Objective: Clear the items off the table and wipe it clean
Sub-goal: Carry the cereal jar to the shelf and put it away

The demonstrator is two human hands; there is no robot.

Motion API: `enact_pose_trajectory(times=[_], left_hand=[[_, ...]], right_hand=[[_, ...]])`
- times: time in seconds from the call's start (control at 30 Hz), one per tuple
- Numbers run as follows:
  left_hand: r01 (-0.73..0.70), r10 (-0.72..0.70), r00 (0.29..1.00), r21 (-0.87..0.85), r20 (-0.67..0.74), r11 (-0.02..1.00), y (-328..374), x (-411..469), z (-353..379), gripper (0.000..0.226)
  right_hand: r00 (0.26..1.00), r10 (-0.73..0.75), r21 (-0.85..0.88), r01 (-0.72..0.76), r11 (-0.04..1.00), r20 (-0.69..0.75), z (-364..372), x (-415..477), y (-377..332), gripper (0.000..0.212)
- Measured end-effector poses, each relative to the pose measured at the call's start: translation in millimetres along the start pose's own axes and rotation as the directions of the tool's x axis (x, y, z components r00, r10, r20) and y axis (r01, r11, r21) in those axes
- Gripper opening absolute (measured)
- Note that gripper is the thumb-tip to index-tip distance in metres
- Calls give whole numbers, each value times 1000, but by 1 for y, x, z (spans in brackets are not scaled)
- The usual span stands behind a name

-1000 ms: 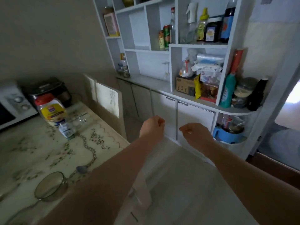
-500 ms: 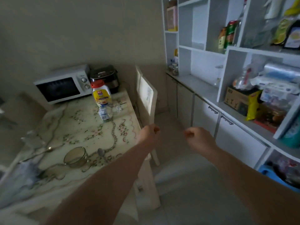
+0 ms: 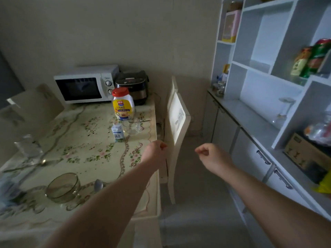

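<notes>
Table (image 3: 84,154) fills the left half of the view, long axis running away from the person toward the microwave (image 3: 86,83) and rice cooker (image 3: 132,85) at the far wall. Nothing cleared yet, by the look of it.

Chair (image 3: 176,126) stands tucked against the table's right edge.

Big jar with red lid (image 3: 122,104) stands upright at the far right of the table; small milk carton (image 3: 117,132) just in front of it, a clear glass (image 3: 131,127) beside the carton. Glass bowl (image 3: 62,187) sits near the front edge, a spoon (image 3: 98,185) just to its right.

Left hand (image 3: 155,152) is clenched, empty, hovering over the table's right edge. Right hand (image 3: 213,156) is also a loose fist, empty, over the floor, well clear of the table.

Everything to clear lies left of both hands, so the left hand is nearer. Bowl and spoon are closest, below its forearm; carton and jar lie ahead-left.
</notes>
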State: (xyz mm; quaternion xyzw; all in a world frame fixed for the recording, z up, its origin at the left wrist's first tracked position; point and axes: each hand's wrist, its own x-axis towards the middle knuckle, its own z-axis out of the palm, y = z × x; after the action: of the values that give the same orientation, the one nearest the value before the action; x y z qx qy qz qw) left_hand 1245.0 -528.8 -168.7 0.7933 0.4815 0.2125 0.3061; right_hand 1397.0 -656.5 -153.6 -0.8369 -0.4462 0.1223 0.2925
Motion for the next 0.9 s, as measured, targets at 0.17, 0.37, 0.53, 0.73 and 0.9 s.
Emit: enact_pose_trajectory(times=[0.17,0.37,0.53,0.73,0.9], left_hand=[[66,-66,998,-9,-8,998,-7,73,15,17],[128,-128,990,-4,-50,992,-19,135,13,19],[194,-189,971,19,-145,981,-32,175,-2,18],[320,-286,918,86,-275,943,-45,222,-17,19],[440,-382,844,79,-376,895,-38,278,-15,25]], right_hand=[[998,-41,39,39,998,45,8,89,6,18],[991,-93,4,93,996,99,17,167,-7,20],[968,-174,35,170,985,183,39,221,-30,19],[923,-268,71,258,963,276,66,292,-45,18],[876,-354,158,319,935,328,73,374,-51,18]])
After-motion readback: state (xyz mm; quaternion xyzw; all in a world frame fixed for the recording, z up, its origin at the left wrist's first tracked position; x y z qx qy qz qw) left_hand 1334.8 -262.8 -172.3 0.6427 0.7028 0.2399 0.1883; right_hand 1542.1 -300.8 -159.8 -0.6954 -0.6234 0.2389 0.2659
